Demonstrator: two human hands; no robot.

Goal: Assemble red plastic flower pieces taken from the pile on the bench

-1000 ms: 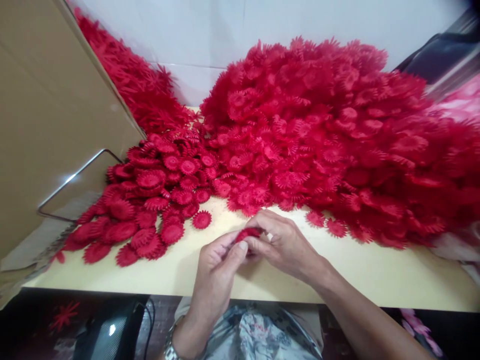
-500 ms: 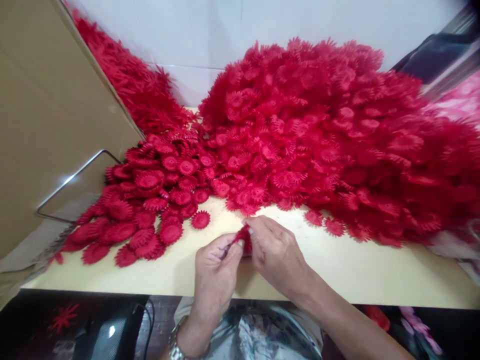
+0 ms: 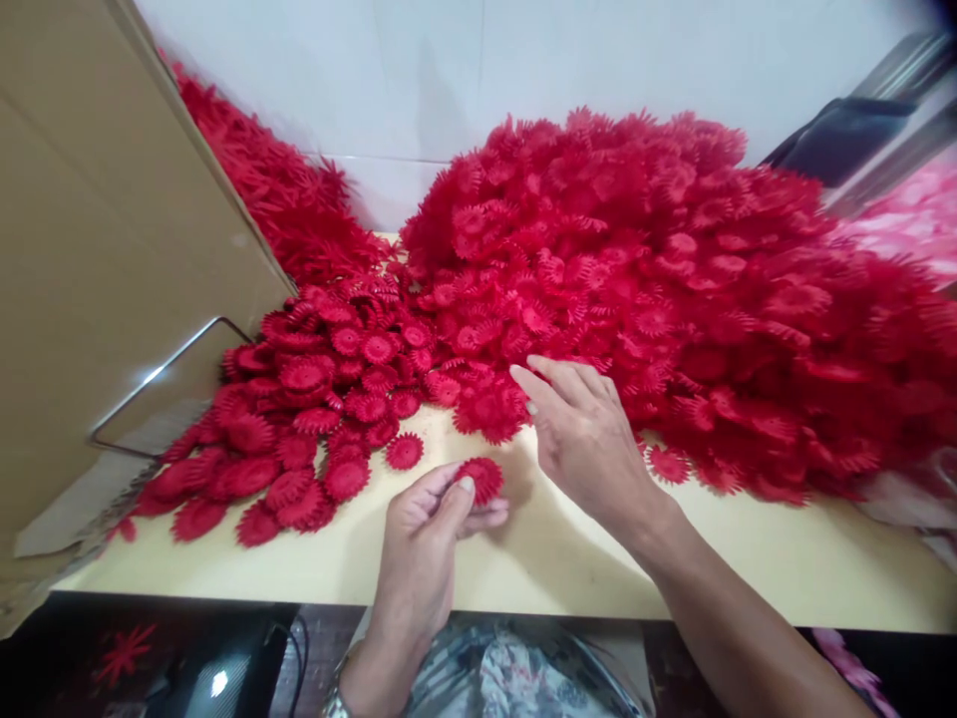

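Note:
Between the thumb and fingers of my left hand (image 3: 430,534) is a red fringed disc (image 3: 484,481), like an artificial flower layer, held just above the table near its front edge. My right hand (image 3: 587,429) reaches over the front of a large heap of red fringed flower pieces (image 3: 635,259). Its fingers are apart, the tips at the heap's lower edge, and I see nothing held in them. To the left lies a smaller pile of thicker red discs (image 3: 299,399), with a single disc (image 3: 405,451) at its right edge.
A cardboard panel (image 3: 135,179) with a bent metal wire (image 3: 164,374) stands at the left. Behind it lie red star-shaped pieces (image 3: 261,170) against the white wall (image 3: 359,60). Pink material (image 3: 912,219) is at the far right. The pale table (image 3: 598,578) ends in front of me.
My right hand has let go of the red disc and moved up to the heap, its fingers now spread. The left hand keeps the disc, now turned face up. The view has shifted slightly.

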